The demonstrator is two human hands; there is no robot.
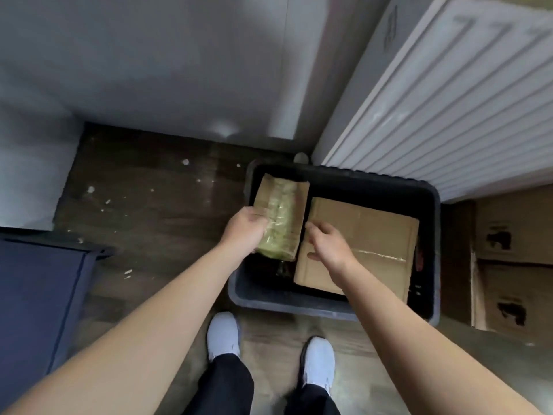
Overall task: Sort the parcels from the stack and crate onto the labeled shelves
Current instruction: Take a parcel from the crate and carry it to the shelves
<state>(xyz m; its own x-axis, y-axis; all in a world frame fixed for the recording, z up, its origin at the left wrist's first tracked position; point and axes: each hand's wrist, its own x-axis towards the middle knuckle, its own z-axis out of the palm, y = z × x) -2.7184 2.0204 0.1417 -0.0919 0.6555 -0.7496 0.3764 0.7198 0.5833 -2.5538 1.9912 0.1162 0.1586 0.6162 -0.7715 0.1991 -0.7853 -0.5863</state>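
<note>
A dark plastic crate [435,223] stands on the wooden floor in front of my feet. Inside it, on the left, a small cardboard parcel [284,211] wrapped in yellowish tape is tilted up; my left hand [244,229] grips its near left edge. A larger flat cardboard parcel [377,232] lies on the right side of the crate. My right hand [327,244] rests on that parcel's left edge, fingers bent toward the gap between the two parcels. Whether it holds anything cannot be seen.
A tall stack of white flat boxes [449,94] leans over the crate's far right corner. Brown printed cartons [514,265] stand to the right. A dark blue bin [39,301] is at the left. White panels [149,61] rise behind the floor.
</note>
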